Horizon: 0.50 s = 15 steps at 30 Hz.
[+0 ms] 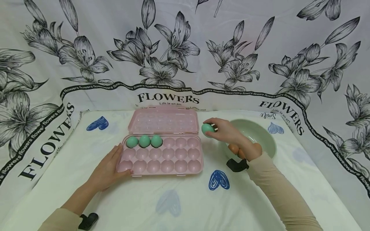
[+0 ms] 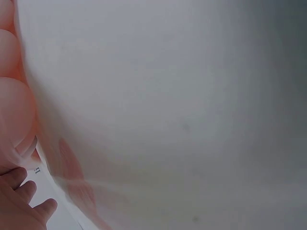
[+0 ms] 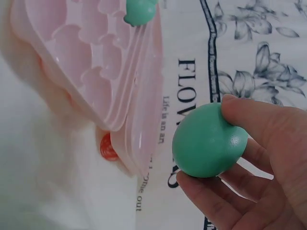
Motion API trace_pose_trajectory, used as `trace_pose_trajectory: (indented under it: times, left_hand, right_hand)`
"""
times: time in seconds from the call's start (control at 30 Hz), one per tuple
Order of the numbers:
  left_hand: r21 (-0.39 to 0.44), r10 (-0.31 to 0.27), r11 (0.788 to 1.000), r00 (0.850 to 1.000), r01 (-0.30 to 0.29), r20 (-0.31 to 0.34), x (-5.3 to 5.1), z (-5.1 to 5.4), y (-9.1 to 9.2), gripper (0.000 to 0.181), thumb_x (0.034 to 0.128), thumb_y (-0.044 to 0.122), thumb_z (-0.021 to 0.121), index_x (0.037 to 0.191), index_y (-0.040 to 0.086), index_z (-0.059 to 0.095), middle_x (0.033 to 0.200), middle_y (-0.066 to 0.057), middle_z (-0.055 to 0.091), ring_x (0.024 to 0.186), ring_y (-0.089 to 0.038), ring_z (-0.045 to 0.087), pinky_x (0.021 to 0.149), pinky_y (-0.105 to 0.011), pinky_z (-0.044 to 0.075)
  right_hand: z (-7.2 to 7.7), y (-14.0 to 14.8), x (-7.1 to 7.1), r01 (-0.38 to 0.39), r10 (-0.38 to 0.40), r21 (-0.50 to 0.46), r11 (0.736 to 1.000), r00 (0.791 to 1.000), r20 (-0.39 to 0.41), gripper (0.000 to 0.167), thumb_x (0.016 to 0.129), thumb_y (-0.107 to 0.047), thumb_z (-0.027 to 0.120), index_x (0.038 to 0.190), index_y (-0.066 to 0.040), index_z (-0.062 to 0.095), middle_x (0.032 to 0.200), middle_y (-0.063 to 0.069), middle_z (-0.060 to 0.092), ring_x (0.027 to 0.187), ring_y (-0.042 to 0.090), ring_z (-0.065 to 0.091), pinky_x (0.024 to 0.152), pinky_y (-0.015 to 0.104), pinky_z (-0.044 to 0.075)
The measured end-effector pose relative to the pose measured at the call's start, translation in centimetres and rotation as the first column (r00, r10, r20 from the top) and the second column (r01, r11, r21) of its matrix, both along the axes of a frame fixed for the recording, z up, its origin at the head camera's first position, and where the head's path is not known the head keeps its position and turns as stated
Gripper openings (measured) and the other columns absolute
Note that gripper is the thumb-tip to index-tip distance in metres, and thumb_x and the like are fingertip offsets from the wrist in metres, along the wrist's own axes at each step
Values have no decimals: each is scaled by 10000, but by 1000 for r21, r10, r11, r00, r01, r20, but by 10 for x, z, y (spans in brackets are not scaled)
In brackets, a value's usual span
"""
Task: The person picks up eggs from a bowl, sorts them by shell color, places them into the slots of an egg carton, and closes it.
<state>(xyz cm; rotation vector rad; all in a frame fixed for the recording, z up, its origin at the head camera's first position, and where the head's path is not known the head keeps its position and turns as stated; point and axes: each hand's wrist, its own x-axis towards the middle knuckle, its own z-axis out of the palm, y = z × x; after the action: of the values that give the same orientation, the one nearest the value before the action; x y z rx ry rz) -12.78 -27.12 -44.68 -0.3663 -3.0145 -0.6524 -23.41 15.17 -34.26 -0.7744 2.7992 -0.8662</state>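
Observation:
A pink egg carton (image 1: 162, 155) lies with its lid (image 1: 163, 120) raised behind it. Three green eggs (image 1: 145, 141) fill the left half of its back row; the other cups hold nothing. My left hand (image 1: 105, 170) rests against the carton's left end, fingers along the side and thumb at the front corner. Between thumb and fingers, my right hand (image 1: 222, 131) holds a green egg (image 3: 206, 141) in the air, right of the lid and beside the green bowl (image 1: 267, 136). Brown eggs (image 1: 233, 148) lie in that bowl, partly hidden by my right forearm.
White cloth (image 1: 127, 205) printed with blue hearts covers the table. Behind it hangs a flower-printed cloth (image 1: 202, 73) with a black lettered band. Black straps (image 1: 237, 165) are on both wrists.

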Motion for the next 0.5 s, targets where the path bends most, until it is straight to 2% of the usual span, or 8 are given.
trace_pose_trajectory:
  times: [0.4, 0.5]
  left_hand:
    - [-10, 3, 1000, 1000, -3, 8, 0, 0, 0, 1095, 733, 611, 648, 1446, -52, 147, 1471, -284, 209, 1345, -443, 208, 1027, -603, 276]
    - [-13, 6, 1000, 1000, -6, 11, 0, 0, 0, 1098, 732, 617, 644, 1447, -50, 143, 1471, -284, 208, 1344, -444, 208, 1027, -605, 276]
  right_hand:
    - [-11, -30, -4, -81, 79, -100, 992, 997, -21, 401, 820, -135, 659, 1194, -28, 561, 1089, 110, 630, 942, 238, 644, 776, 293, 539]
    - [-13, -37, -6, -86, 85, -130, 988, 996, -15, 384, 813, -123, 668, 1175, -43, 569, 1086, 103, 635, 952, 237, 646, 787, 289, 539]
